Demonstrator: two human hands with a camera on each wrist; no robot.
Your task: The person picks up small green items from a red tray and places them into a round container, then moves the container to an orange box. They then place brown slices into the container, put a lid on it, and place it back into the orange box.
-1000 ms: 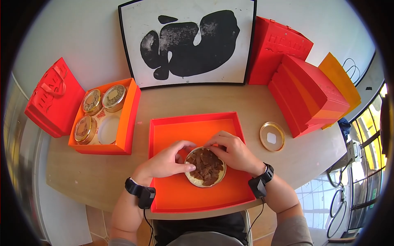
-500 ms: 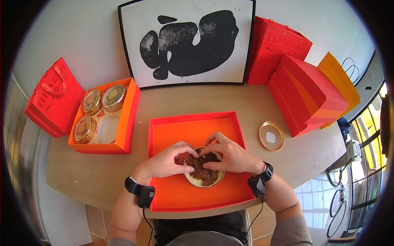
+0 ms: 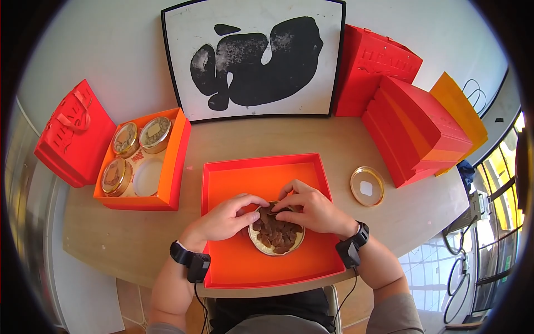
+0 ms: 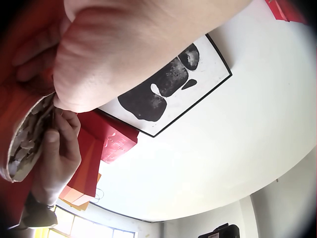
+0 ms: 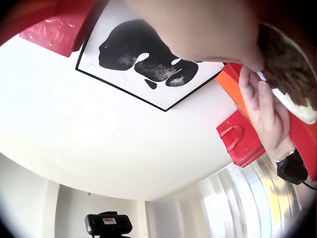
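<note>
A round tub (image 3: 257, 243) with a pale lining stands in the shallow orange-and-red tray (image 3: 233, 267). Brown, flat, irregular slices (image 3: 276, 234) fill it. My left hand (image 3: 225, 218) holds the tub at its upper left rim, with thumb and index finger over the edge; its other fingers are partly hidden. Over the upper right of the tub, my right hand (image 3: 311, 210) pinches some brown slices between thumb and fingers. The left wrist view shows this right hand (image 4: 62, 151) against the slices, and the right wrist view shows the left hand (image 5: 267, 116) at the rim.
A gold-rimmed lid (image 3: 367, 186) lies right of the tray. An orange box (image 3: 177, 161) on the left holds several lidded tubs and one round recess. Red bags (image 3: 75, 133) and red boxes (image 3: 417, 131) flank a framed black-and-white picture (image 3: 253, 61) along the wall.
My right hand has moved from the tub's top rim in over the slices and now pinches some. The left thumb has shifted up from the slices toward the rim.
</note>
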